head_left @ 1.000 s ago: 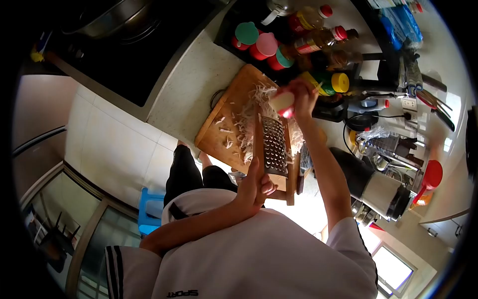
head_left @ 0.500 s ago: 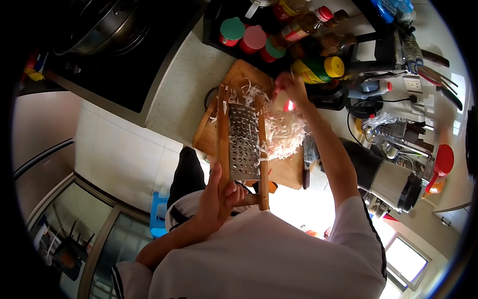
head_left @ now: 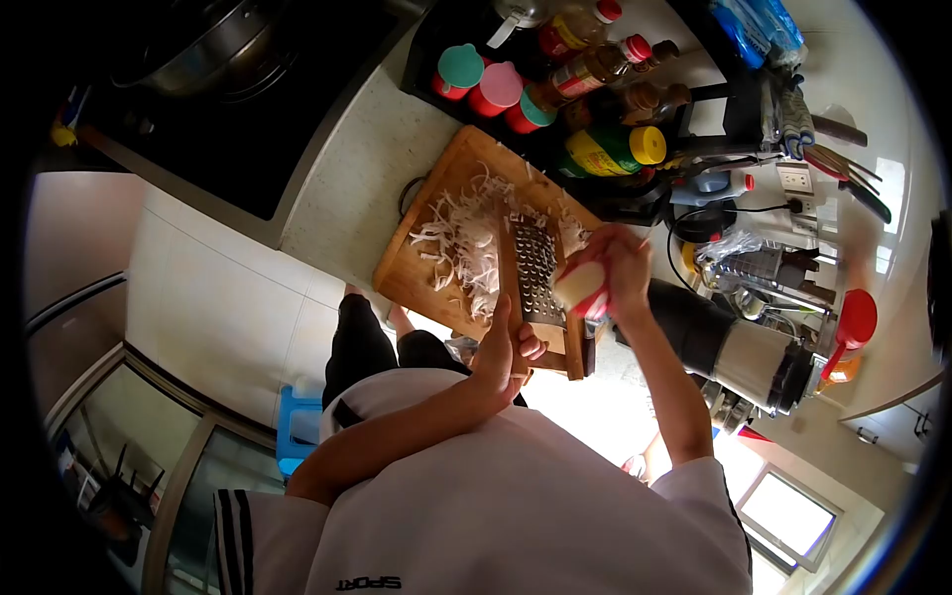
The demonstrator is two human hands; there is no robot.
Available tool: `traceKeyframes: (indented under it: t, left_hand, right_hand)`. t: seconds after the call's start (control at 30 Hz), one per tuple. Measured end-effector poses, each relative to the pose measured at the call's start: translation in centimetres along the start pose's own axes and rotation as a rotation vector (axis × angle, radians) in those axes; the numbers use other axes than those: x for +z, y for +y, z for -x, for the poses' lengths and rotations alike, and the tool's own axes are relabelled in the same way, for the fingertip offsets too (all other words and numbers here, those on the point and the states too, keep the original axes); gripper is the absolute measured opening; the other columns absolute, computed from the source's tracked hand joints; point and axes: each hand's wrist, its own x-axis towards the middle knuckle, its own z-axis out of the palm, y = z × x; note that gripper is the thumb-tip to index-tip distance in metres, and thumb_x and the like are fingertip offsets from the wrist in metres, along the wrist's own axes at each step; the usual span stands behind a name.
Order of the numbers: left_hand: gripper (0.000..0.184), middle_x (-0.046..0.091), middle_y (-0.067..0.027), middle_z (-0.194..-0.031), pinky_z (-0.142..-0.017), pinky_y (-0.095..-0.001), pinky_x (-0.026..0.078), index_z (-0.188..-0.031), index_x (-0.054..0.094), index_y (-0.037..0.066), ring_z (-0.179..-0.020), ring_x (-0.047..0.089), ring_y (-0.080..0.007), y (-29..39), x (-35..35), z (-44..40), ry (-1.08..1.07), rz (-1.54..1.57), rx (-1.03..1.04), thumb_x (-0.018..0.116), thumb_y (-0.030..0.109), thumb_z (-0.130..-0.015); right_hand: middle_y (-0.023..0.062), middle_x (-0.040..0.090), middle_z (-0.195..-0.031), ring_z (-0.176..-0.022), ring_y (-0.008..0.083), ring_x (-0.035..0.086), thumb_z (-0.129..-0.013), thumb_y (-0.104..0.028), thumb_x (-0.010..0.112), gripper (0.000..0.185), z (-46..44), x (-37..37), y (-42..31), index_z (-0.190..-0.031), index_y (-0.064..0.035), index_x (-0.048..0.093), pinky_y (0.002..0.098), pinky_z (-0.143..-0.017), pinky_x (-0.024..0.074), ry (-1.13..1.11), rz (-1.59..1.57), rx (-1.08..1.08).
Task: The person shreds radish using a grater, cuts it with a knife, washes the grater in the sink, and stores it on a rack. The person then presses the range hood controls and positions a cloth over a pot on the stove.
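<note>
My left hand [head_left: 506,352] is wrapped round the lower end of a wooden-framed metal grater [head_left: 536,273], which slants over the cutting board [head_left: 405,273]. In my right hand [head_left: 627,268] is a red-skinned radish [head_left: 582,290] with a pale cut face, held against or just above the right side of the grater; contact is hard to make out. White shreds [head_left: 461,238] lie heaped on the wooden board, mostly left of the grater, with a few behind it. Part of the pile is hidden under the grater.
Behind the board stands a black rack with bottles, a yellow-capped green bottle [head_left: 605,151] and lidded red jars [head_left: 496,87]. A stove with a pan [head_left: 213,50] is at left. A black-and-white appliance [head_left: 734,347] stands at right, a blue stool [head_left: 297,426] below left.
The grater has moved right, so the shreds now show mostly on its left. My right hand has come nearer with the radish, now plainly visible. My left hand keeps its grip on the grater.
</note>
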Motion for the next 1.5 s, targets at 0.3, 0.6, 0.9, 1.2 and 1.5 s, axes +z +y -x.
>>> traceKeyframes:
  t: [0.3,0.6,0.9,1.2,1.5]
  left_hand:
    - [0.055,0.029,-0.0001,-0.048,-0.080,-0.0307,0.042,-0.058,0.035,0.012,-0.052,0.034,-0.0168,-0.2,-0.5,0.1,0.023,0.114,0.014,0.036,0.057,-0.091]
    - [0.035,0.035,0.0013,-0.059,-0.056,-0.0262,0.034,-0.080,0.036,0.014,-0.048,0.030,-0.0101,0.2,-0.2,0.2,0.030,0.275,0.006,0.041,0.045,-0.094]
    - [0.055,0.029,0.0003,-0.049,-0.079,-0.0298,0.041,-0.060,0.033,0.012,-0.052,0.034,-0.0164,-0.1,0.0,0.3,0.033,0.138,0.017,0.039,0.059,-0.089]
    - [0.036,0.034,0.0014,-0.060,-0.057,-0.0272,0.033,-0.079,0.038,0.014,-0.050,0.030,-0.0104,0.0,-0.2,0.1,-0.009,0.247,0.053,0.044,0.048,-0.093]
    - [0.040,0.035,0.0006,-0.056,-0.062,-0.0294,0.037,-0.073,0.039,0.013,-0.050,0.033,-0.0126,-0.4,-0.2,-0.1,-0.018,0.223,0.066,0.039,0.047,-0.094]
  right_hand:
    - [0.0081,0.061,-0.061,-0.055,0.0163,0.058,-0.075,0.002,0.041,0.020,-10.4,4.4,7.4,-0.069,0.0026,0.060,0.0286,-0.053,0.0460,0.110,0.485,-0.524]
    - [0.0099,0.062,-0.064,-0.055,0.0160,0.060,-0.076,0.002,0.039,0.022,-1.8,-0.3,2.6,-0.073,0.0029,0.060,0.0280,-0.055,0.0494,-0.091,0.626,-0.312]
    - [0.0084,0.060,-0.060,-0.055,0.0149,0.059,-0.075,0.004,0.039,0.022,-11.3,4.7,7.8,-0.074,0.0035,0.061,0.0269,-0.052,0.0472,0.109,0.444,-0.507]
    - [0.0098,0.059,-0.056,-0.051,0.0179,0.061,-0.077,0.003,0.040,0.021,-0.8,3.0,0.0,-0.071,0.0027,0.060,0.0292,-0.051,0.0494,-0.073,0.716,-0.420]
    - [0.0130,0.062,-0.066,-0.061,0.0301,0.061,-0.075,-0.009,0.050,0.012,-11.6,6.2,6.5,-0.074,-0.0063,0.063,0.0385,-0.057,0.0477,0.120,1.121,-0.845]
